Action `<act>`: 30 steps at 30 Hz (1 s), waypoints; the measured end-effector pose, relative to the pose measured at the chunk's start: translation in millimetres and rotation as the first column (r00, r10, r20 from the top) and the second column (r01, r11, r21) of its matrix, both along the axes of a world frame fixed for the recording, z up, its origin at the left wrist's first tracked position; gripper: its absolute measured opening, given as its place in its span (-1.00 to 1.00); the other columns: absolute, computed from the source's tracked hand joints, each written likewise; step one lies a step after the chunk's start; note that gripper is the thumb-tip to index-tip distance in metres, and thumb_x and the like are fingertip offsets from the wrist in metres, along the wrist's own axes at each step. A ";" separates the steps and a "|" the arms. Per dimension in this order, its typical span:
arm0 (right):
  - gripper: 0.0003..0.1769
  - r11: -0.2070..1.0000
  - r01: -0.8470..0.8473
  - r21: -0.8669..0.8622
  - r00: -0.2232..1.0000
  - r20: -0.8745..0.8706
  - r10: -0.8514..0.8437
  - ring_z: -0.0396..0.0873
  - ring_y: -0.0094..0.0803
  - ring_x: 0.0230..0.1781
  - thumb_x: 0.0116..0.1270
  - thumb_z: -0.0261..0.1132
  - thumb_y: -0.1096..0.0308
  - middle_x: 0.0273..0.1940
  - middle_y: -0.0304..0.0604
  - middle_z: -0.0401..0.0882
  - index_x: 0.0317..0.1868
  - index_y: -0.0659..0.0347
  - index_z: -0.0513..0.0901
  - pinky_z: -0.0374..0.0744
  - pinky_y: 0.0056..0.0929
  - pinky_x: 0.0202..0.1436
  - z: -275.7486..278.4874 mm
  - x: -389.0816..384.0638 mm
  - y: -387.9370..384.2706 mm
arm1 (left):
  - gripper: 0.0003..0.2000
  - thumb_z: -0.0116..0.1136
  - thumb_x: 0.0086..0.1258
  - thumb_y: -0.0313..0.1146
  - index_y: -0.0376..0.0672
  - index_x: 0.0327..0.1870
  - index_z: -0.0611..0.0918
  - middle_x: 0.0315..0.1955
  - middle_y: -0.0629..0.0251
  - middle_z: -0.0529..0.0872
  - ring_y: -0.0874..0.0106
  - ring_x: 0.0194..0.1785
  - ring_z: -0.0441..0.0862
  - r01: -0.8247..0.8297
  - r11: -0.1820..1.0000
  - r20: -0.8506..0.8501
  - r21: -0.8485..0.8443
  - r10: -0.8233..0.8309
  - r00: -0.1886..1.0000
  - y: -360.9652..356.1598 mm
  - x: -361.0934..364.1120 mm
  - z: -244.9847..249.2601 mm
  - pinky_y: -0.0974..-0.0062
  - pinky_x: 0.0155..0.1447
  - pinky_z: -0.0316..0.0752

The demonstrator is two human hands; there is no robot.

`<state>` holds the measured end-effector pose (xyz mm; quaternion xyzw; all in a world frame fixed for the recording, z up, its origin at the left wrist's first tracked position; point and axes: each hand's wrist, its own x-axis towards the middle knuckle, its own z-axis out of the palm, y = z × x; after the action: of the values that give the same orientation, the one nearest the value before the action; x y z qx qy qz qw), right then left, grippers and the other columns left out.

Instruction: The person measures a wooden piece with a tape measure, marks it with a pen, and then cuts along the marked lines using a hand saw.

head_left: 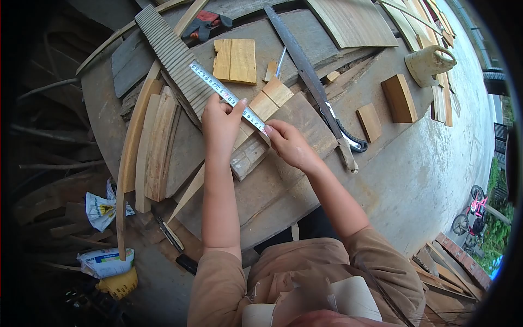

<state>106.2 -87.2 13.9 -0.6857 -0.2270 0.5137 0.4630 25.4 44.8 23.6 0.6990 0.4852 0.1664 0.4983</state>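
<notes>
A white tape measure blade (251, 116) with printed numbers runs slantwise between my hands, over wooden pieces. My left hand (220, 117) pinches it near the middle, thumb and fingers at its edges. At the blade's lower end, my right hand (289, 143) grips it between thumb and fingertips. No tape case shows. Beneath the blade lies a narrow wooden strip (265, 107) with lines across it, beside a weathered block (249, 157). The blade's far end overlaps a long ridged board (169, 46). A square wooden block (235, 61) sits just beyond my left hand.
A hand saw (297, 54) lies right of my hands, near a dark-handled tool (351, 136). Farther right are wooden blocks (399, 98) and a cream plastic jug (430, 65). Curved wood pieces (139, 133) lean at the left. A red-and-black glove (207, 24) lies at the back.
</notes>
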 end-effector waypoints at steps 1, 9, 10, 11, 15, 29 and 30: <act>-0.72 1.000 -0.001 0.000 1.000 -0.002 0.001 0.32 -0.54 -0.51 0.32 0.00 0.28 -0.55 -0.23 0.40 -0.23 0.36 0.49 0.36 -0.52 -0.40 -0.8 -1.2 0.1 | -0.78 0.21 0.11 -0.40 -0.34 -0.42 0.42 -0.65 0.17 0.59 0.45 -0.58 0.53 -0.001 1.000 -0.002 0.000 0.001 1.000 -0.1 0.5 0.8 0.50 -0.44 0.38; -0.72 1.000 0.020 -0.015 0.997 -0.069 -0.021 0.33 -0.53 -0.49 0.33 -0.02 0.29 -0.52 -0.22 0.41 -0.23 0.36 0.48 0.36 -0.52 -0.37 -1.8 -1.1 0.6 | -0.77 0.22 0.09 -0.37 -0.34 -0.42 0.45 -0.65 0.16 0.60 0.40 -0.59 0.55 0.018 0.999 -0.050 0.033 -0.016 0.999 0.8 1.2 0.4 0.47 -0.43 0.39; -0.72 1.000 0.023 -0.014 0.997 -0.070 -0.024 0.33 -0.53 -0.49 0.33 -0.02 0.29 -0.52 -0.22 0.41 -0.23 0.36 0.48 0.36 -0.52 -0.37 -3.6 -2.0 0.5 | -0.77 0.22 0.09 -0.37 -0.34 -0.42 0.45 -0.65 0.16 0.60 0.40 -0.59 0.55 0.021 0.999 -0.051 0.033 -0.020 0.999 0.8 1.2 1.3 0.47 -0.43 0.39; -0.72 1.000 0.026 0.010 0.999 -0.027 -0.026 0.33 -0.53 -0.49 0.33 -0.02 0.28 -0.52 -0.22 0.41 -0.23 0.36 0.48 0.37 -0.52 -0.36 -6.9 -3.3 0.2 | -0.77 0.22 0.09 -0.37 -0.34 -0.42 0.46 -0.65 0.16 0.60 0.40 -0.58 0.56 0.021 0.999 -0.065 0.035 -0.019 0.998 0.6 1.5 1.9 0.47 -0.43 0.39; -0.72 0.999 0.021 0.035 1.000 0.019 -0.022 0.34 -0.52 -0.46 0.33 -0.02 0.28 -0.51 -0.21 0.42 -0.22 0.37 0.48 0.37 -0.51 -0.34 -10.7 -3.8 -0.5 | -0.82 0.21 0.12 -0.44 -0.33 -0.42 0.46 -0.65 0.22 0.61 0.63 -0.59 0.48 0.014 0.999 -0.060 0.041 -0.012 0.998 -0.8 2.8 4.5 0.64 -0.49 0.31; -0.71 0.998 0.058 0.003 0.997 -0.057 -0.057 0.20 -0.69 -0.68 0.35 -0.01 0.20 -0.64 -0.40 0.27 -0.26 0.28 0.48 0.23 -0.67 -0.62 -5.6 -3.5 2.9 | -0.74 0.24 0.07 -0.35 -0.35 -0.37 0.49 -0.62 0.16 0.61 0.37 -0.54 0.57 0.004 1.000 -0.104 0.020 -0.002 0.995 4.2 2.6 0.1 0.47 -0.38 0.41; -0.70 0.998 0.068 0.005 0.995 -0.075 -0.067 0.20 -0.69 -0.68 0.35 -0.01 0.19 -0.64 -0.40 0.27 -0.26 0.28 0.48 0.23 -0.67 -0.63 -6.0 -3.9 2.8 | -0.74 0.24 0.06 -0.35 -0.36 -0.37 0.49 -0.62 0.15 0.61 0.36 -0.53 0.58 0.009 1.000 -0.098 0.024 -0.006 0.995 4.2 2.3 -0.4 0.47 -0.38 0.41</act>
<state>102.3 -84.4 8.0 -0.6714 -0.1882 0.5221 0.4911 27.8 49.0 23.2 0.7141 0.5044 0.1358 0.4660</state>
